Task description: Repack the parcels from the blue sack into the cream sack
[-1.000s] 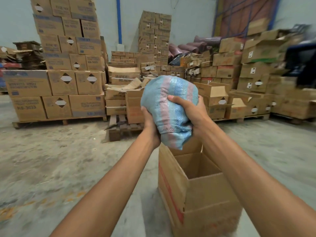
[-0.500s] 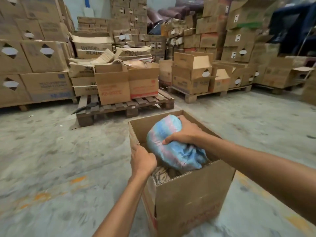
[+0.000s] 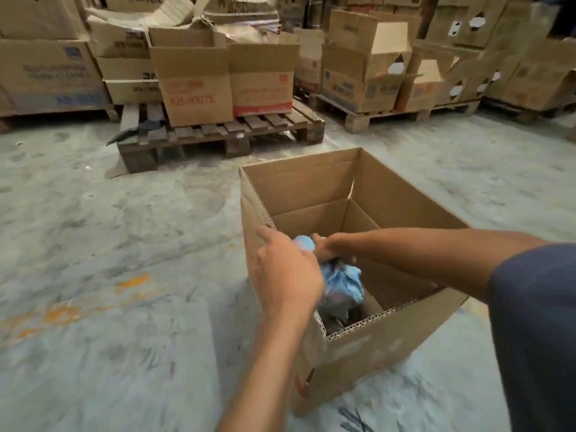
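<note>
The crumpled blue sack [image 3: 343,285] lies inside an open cardboard box [image 3: 405,194] on the floor, low in its near left corner. My right hand [image 3: 324,249] reaches into the box from the right and grips the top of the sack; most of this hand is hidden behind my left hand. My left hand [image 3: 286,275] hovers over the box's near left corner, its back toward me and its fingers stretched loosely toward the sack. No cream sack or parcel shows in view.
A wooden pallet [image 3: 218,135] with two open cartons stands just beyond the box. More pallets stacked with cartons [image 3: 367,67] line the back and right. Bare concrete floor [image 3: 124,244] spreads to the left and around the box.
The sack has gone from held high above the box to deep inside it. My right hand followed it down. My left hand let go and came off the box rim.
</note>
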Demonstrator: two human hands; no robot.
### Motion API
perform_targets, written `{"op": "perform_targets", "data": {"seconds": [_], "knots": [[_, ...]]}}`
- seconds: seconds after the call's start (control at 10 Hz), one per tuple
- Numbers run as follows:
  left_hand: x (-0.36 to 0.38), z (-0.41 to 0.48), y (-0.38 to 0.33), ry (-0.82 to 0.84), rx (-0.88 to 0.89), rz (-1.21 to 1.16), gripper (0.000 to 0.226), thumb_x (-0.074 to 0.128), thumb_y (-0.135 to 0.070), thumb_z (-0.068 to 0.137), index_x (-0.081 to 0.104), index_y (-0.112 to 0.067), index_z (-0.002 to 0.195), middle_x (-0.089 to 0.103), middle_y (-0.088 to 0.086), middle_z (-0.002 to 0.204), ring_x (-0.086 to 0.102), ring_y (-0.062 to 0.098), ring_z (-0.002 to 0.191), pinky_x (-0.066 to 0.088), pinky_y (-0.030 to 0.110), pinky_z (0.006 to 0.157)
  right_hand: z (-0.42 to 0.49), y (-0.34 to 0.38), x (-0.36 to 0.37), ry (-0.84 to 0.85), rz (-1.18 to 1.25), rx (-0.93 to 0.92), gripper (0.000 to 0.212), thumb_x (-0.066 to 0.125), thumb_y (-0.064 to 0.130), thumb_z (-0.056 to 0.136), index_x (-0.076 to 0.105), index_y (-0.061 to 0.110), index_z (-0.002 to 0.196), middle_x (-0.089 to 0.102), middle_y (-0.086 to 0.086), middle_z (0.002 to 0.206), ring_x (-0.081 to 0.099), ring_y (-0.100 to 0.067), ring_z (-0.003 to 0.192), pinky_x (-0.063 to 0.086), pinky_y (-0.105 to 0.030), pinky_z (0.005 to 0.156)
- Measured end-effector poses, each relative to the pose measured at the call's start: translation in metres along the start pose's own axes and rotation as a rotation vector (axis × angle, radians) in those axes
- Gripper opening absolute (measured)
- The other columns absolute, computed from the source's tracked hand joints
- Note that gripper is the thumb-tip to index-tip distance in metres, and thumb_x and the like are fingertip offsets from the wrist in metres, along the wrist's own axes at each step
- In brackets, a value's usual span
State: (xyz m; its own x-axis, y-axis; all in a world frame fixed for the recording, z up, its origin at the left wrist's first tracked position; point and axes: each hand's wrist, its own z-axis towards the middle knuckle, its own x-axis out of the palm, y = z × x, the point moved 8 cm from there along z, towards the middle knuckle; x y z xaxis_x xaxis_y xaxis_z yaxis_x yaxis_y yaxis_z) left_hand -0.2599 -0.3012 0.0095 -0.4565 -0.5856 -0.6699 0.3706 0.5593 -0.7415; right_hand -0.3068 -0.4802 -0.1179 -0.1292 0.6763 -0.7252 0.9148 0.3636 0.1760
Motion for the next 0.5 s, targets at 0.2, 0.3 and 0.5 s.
{"op": "perform_targets", "data": {"seconds": [0.2, 0.3, 0.5], "knots": [[0.003, -0.001, 0.004, 0.059, -0.023, 0.000, 0.038, 0.046, -0.012, 0.092, 0.037, -0.001, 0.127, 0.059, 0.022, 0.122, 0.056, 0.040, 0.116, 0.043, 0.042, 0.091, -0.012, -0.012, -0.025, -0.169, -0.360, 0.116, 0.127, 0.066, 0.077, 0.067, -0.009, 0.029, 0.158, 0.008, -0.016, 0.165, 0.028, -0.036, 0.147, 0.032, -0.047, 0.116], [0.002, 0.001, 0.004, 0.105, -0.045, -0.004, 0.040, 0.043, -0.019, 0.094, 0.038, -0.002, 0.129, 0.058, 0.022, 0.126, 0.055, 0.039, 0.118, 0.044, 0.042, 0.092, -0.047, -0.012, -0.044, -0.271, -0.346, 0.113, 0.131, 0.073, 0.073, 0.066, -0.020, 0.041, 0.153, -0.027, -0.017, 0.161, 0.012, -0.045, 0.149, 0.030, -0.057, 0.115], [-0.026, -0.005, 0.012, 0.263, 0.044, -0.063, 0.070, 0.030, -0.056, 0.085, 0.045, -0.015, 0.139, 0.051, 0.016, 0.142, 0.044, 0.035, 0.131, 0.037, 0.042, 0.108, -0.125, 0.000, -0.057, -0.415, -0.269, -0.009, 0.108, 0.067, 0.061, 0.082, -0.014, 0.045, 0.153, -0.029, -0.013, 0.161, 0.001, -0.045, 0.150, 0.027, -0.060, 0.116]]}}
